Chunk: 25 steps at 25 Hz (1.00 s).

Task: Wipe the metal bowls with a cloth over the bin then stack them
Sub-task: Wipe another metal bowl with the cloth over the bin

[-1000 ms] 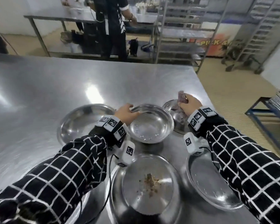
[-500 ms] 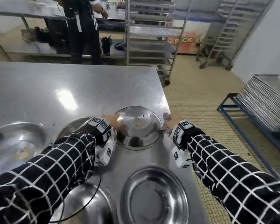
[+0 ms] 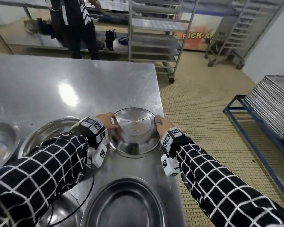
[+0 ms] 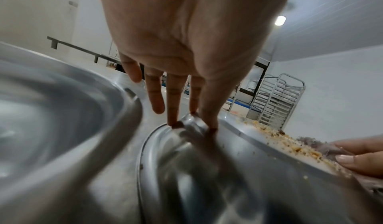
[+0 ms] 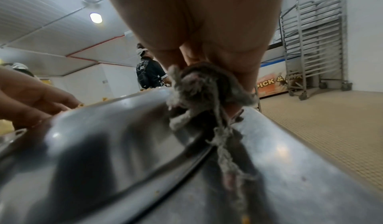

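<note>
round, shiny metal bowl (image 3: 134,133) flecked with crumbs, tilted at the right edge of the brushed steel table (image 3: 72,89). left hand (image 3: 106,121) pinches its left rim; right hand (image 3: 162,126) grips the right rim with a frayed grey cloth (image 5: 207,88).

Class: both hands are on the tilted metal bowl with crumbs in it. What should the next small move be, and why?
Probably lift the crumb-speckled round metal bowl off the steel table. The left hand grips one rim, the right hand the other, with the frayed grey cloth. No bin is in view, so nothing should be wiped yet.
</note>
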Available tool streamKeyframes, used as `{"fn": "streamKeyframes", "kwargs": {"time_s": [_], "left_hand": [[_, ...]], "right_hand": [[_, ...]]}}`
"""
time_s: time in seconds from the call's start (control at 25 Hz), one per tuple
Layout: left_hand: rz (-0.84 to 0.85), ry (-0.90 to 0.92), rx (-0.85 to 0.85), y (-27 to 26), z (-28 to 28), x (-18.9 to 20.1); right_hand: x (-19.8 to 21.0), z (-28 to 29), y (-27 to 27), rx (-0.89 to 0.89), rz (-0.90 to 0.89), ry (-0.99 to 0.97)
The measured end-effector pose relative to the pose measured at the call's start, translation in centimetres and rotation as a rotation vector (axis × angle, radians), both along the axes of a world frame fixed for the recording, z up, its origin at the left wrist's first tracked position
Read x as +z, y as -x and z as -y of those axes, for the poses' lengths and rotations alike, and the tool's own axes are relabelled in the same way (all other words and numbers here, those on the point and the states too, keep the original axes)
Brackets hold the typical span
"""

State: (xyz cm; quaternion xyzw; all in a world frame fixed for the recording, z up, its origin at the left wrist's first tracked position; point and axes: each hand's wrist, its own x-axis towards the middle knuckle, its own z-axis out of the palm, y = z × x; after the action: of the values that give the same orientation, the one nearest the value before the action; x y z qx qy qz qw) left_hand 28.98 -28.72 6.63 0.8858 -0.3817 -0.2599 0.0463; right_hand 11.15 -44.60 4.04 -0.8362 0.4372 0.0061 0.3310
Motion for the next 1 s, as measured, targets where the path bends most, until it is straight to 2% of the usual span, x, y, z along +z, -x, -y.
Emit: {"fn": "streamKeyframes", "kwargs": {"time_s": [0.2, 0.4, 0.6, 0.72, 0.8, 1.0], "left_hand": [[-0.132, 0.098, 0.079, 2.2, 2.0, -1.9], [-0.175, 0.07, 0.157, 2.7, 2.9, -3.2], [-0.422, 0.129, 0.279, 2.3, 2.5, -4.0], [-0.748, 0.357, 0.461, 2.8, 1.7, -2.5], [-0.907, 0.536, 0.552, 3.8, 1.1, -0.3], [-1.031, 0.841, 0.504, 8.5, -1.0, 5.5]], "right_hand": [[-0.9, 1.7, 2.5, -0.168, 0.047, -0.111], [-1.8, 2.6, 4.4, -0.249, 0.172, -0.232], [-2.1, 2.1, 5.7, -0.316, 0.22, -0.252], [-0.5, 1.8, 6.3, -0.322, 0.245, -0.262], [1.7, 1.4, 7.1, -0.368, 0.288, -0.218], [8.2, -2.7, 11.3, -0.476, 0.455, -0.136]]}}
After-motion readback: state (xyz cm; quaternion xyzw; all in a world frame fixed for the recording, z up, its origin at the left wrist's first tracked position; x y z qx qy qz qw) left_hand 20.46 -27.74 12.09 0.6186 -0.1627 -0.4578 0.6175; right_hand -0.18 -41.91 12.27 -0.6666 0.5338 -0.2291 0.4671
